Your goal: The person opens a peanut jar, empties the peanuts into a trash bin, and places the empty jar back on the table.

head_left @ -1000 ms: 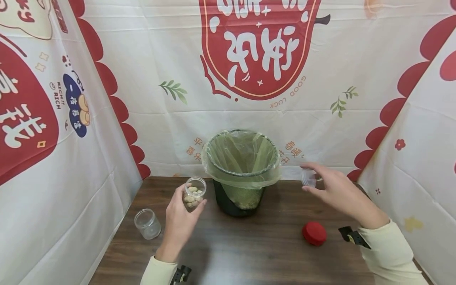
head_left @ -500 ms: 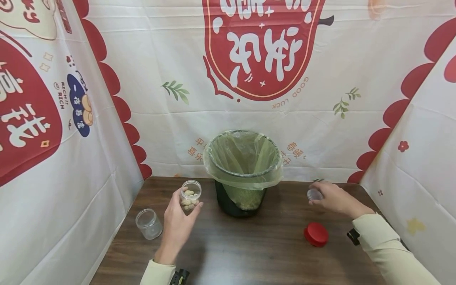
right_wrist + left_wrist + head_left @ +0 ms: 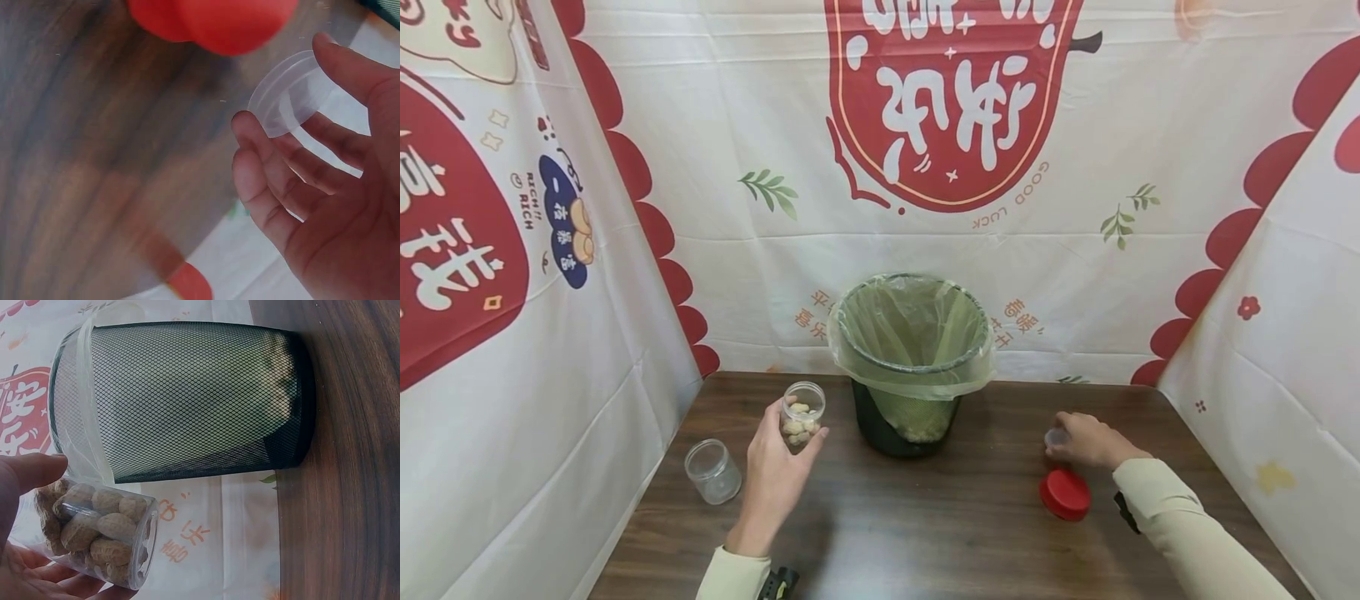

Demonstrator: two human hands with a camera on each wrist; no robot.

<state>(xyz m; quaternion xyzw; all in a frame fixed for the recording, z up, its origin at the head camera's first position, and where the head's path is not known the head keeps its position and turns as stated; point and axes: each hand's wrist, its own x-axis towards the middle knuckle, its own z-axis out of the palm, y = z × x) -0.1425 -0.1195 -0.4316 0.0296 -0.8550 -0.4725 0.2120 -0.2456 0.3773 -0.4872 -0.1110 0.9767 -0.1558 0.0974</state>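
Note:
My left hand (image 3: 778,475) grips a clear jar (image 3: 802,417) of peanuts above the table, left of the bin; in the left wrist view the peanuts (image 3: 107,550) show through its side. Between the thumb and fingers of my right hand (image 3: 1092,442) is a thin clear disc-shaped lid (image 3: 1057,439), low over the right side of the table. The right wrist view shows this lid (image 3: 290,94) pinched at its edges. Just in front of that hand lie red lids (image 3: 1065,493), which appear as overlapping red rounds (image 3: 234,22) in the right wrist view.
A black mesh bin (image 3: 880,417) with a pale green liner (image 3: 917,379) stands at the table's back middle. A second clear jar (image 3: 713,472), seemingly empty, stands at the left on the wooden table (image 3: 910,533). Printed cloth (image 3: 700,167) hangs behind and at both sides.
My right hand has come down toward the table with the clear lid, to a place just behind the red lids. My left hand still holds the peanut jar and has barely moved.

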